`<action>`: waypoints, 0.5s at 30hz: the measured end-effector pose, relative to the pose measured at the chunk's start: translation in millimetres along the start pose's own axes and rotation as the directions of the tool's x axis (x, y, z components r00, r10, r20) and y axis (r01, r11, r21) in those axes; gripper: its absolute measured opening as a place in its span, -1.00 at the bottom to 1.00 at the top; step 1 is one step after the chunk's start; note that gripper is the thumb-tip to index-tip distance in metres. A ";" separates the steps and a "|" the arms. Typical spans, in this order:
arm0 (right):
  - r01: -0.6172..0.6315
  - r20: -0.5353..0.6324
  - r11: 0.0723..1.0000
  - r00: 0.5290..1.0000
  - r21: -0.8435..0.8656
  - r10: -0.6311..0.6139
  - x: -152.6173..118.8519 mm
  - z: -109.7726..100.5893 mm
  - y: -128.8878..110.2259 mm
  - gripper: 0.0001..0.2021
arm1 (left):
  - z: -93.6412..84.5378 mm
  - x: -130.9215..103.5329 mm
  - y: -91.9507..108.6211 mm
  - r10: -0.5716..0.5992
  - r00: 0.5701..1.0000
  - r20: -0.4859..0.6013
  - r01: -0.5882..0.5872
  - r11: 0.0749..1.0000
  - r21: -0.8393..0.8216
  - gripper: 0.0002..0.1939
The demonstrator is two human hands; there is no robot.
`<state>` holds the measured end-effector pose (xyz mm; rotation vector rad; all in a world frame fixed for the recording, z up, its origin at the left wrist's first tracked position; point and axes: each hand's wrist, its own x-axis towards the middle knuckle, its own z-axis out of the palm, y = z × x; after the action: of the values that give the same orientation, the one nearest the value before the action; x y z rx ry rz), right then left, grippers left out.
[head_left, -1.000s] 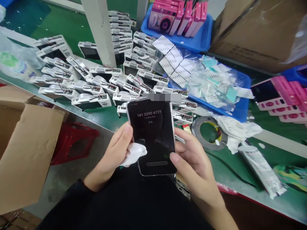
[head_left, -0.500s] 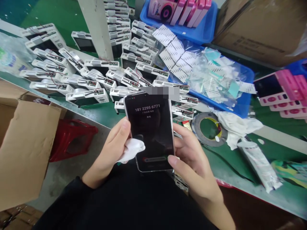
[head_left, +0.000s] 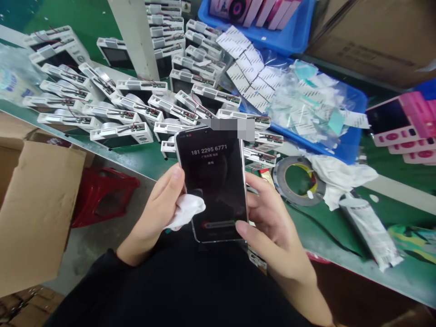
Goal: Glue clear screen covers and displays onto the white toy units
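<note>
A smartphone (head_left: pixel 214 190) with a dark screen and light frame is upright in front of my body, showing a phone number and a slider bar low down. My left hand (head_left: pixel 158 204) grips its left edge, the thumb along the side. A crumpled white cloth (head_left: pixel 187 211) is tucked in that same hand and overlaps the phone's lower left. My right hand (head_left: pixel 275 227) is curled round the lower right edge, its thumb touching the screen at the right end of the slider. Some fingertips are hidden behind the phone.
Many white device housings (head_left: pixel 122 134) with wires crowd the green bench. Behind are blue trays (head_left: pixel 357 102) with stickers and pink cameras (head_left: pixel 391 120). A tape roll (head_left: pixel 281 179), a white rag (head_left: pixel 347 177) and a silver pouch (head_left: pixel 371 231) lie right. A carton (head_left: pixel 41 213) and red stool (head_left: pixel 105 195) stand left.
My right thumb has slid slightly left on the slider bar. The view has shifted a little; both hands keep their hold on the phone.
</note>
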<state>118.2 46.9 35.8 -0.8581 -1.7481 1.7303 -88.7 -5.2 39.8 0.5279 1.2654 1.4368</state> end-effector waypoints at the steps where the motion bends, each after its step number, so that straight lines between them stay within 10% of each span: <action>1: 0.006 0.003 1.000 1.000 0.002 -0.006 0.6 0.7 0.5 -0.42 | 0.3 0.2 0.3 0.000 1.000 0.006 0.000 1.000 0.001 -0.33; 15: -0.042 -0.031 0.988 0.998 0.146 0.047 11.1 13.0 -1.8 -0.57 | -1.0 -2.7 -3.1 0.058 0.998 -0.023 -0.055 0.992 0.111 -0.36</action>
<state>101.0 46.7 36.4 -0.8631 -1.5701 1.8357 -87.4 -8.5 37.6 0.6259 1.3663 1.4301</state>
